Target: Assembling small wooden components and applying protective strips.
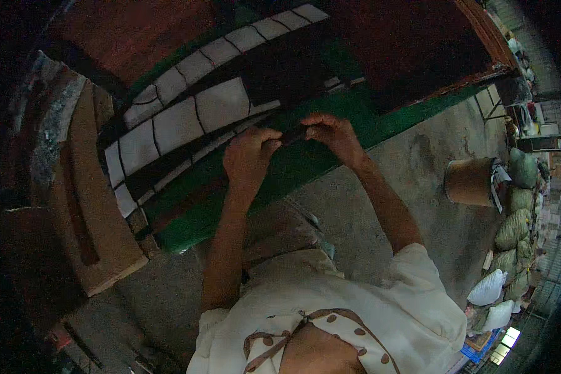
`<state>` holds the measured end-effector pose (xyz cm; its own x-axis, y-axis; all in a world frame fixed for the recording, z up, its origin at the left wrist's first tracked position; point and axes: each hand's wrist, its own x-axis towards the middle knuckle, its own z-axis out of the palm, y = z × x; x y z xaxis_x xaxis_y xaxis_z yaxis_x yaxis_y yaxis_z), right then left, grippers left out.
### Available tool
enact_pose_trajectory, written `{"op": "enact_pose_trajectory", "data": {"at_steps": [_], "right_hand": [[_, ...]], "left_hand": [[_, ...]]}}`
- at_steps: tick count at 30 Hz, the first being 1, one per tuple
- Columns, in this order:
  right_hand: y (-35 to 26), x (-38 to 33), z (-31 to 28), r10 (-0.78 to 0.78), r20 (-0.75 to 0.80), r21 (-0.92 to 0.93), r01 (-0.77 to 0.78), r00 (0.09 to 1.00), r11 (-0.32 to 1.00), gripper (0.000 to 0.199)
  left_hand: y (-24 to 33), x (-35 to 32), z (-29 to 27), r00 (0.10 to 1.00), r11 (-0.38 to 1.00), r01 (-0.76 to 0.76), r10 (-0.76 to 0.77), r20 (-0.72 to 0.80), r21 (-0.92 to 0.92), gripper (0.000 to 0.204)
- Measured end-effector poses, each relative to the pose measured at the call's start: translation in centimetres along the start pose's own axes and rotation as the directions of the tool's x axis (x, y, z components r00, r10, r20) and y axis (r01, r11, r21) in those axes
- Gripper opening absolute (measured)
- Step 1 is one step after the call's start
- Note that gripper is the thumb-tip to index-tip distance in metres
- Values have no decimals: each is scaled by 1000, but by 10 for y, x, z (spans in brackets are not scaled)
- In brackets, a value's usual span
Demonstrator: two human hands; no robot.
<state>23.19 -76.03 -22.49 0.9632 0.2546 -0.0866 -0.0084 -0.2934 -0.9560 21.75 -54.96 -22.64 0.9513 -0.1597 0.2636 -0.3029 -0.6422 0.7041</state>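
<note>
Over the near edge of a green work table (280,177), my two hands hold a small dark strip-like piece (292,134) between them. One end is pinched by the thumb and fingers of my left hand (250,156). My right hand (334,136) grips the other end in a similar pinch. The piece is too dark to name more exactly. Just beyond my left hand lie rows of white rectangular pieces (221,105), separated by dark gaps. Narrow pale strips (265,107) lie beside them.
A stack of reddish-brown sheets (430,50) covers the table's far right. On the left stands a cardboard box (106,218). A brown round bin (472,182) sits on the floor to the right, with several filled sacks (514,234) past it.
</note>
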Motion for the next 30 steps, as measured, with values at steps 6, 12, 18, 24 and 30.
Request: {"op": "enact_pose_trajectory", "data": {"at_steps": [6, 12, 18, 24, 30], "right_hand": [[14, 0, 7, -63, -4, 241, 62, 998, 968, 20], [8, 1, 7, -10, 8, 97, 9, 1000, 995, 21], [7, -6, 5, 26, -20, 144, -23, 999, 989, 21], [7, -6, 9, -37, -50, 95, 42, 998, 995, 20], [5, -5, 6, -104, -61, -20, 102, 993, 995, 19]], "left_hand": [[-4, 6, -6, 989, 993, 83, -72, 129, -86, 16], [-2, -2, -4, 1000, 999, -21, 20, 3, 33, 16], [4, -7, -7, 985, 984, -170, 171, -17, 49, 23], [1, -5, 3, 975, 966, -212, 219, -33, 149, 25], [-1, -5, 3, 981, 979, -184, 189, -51, 91, 24]]}}
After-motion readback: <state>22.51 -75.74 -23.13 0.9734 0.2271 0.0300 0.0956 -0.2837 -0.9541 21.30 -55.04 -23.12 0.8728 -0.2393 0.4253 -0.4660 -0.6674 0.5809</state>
